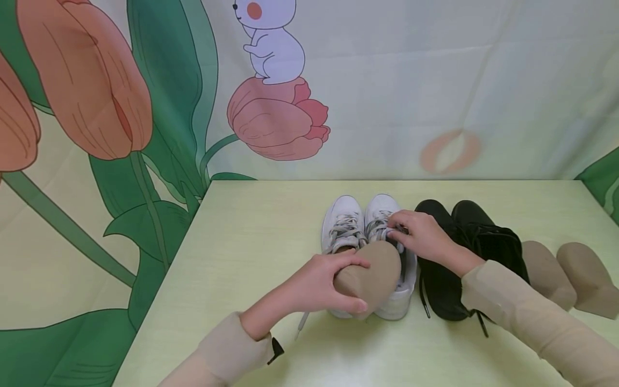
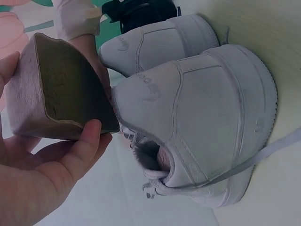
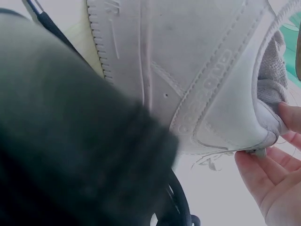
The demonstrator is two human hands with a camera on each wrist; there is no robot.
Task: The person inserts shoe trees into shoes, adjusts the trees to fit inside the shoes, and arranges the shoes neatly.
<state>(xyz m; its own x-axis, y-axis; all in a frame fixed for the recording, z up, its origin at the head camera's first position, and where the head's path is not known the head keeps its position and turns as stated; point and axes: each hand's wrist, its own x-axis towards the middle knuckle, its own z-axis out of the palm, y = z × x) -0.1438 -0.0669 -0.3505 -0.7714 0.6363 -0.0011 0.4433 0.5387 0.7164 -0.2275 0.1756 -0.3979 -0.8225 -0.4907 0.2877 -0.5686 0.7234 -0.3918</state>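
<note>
My left hand (image 1: 324, 285) grips a tan hollow shoe shaper (image 1: 372, 274) between thumb and fingers, above the heels of a pair of white sneakers. Its open, hollow end (image 2: 70, 84) shows in the left wrist view. With its fingertips, my right hand (image 1: 425, 234) pinches the opening edge at the tongue and laces of the right white sneaker (image 1: 395, 306). That sneaker's side (image 3: 197, 75) fills much of the right wrist view. The left white sneaker (image 1: 344, 215) stands beside it, partly hidden by the shaper and my left hand.
Black lace-up shoes (image 1: 435, 209) stand just right of the white sneakers, under my right forearm. Two more tan shapers (image 1: 546, 274) lie farther right on the pale table (image 1: 242, 242). A loose lace (image 1: 302, 325) trails by the left sneaker. A printed cloth (image 1: 377, 107) hangs behind.
</note>
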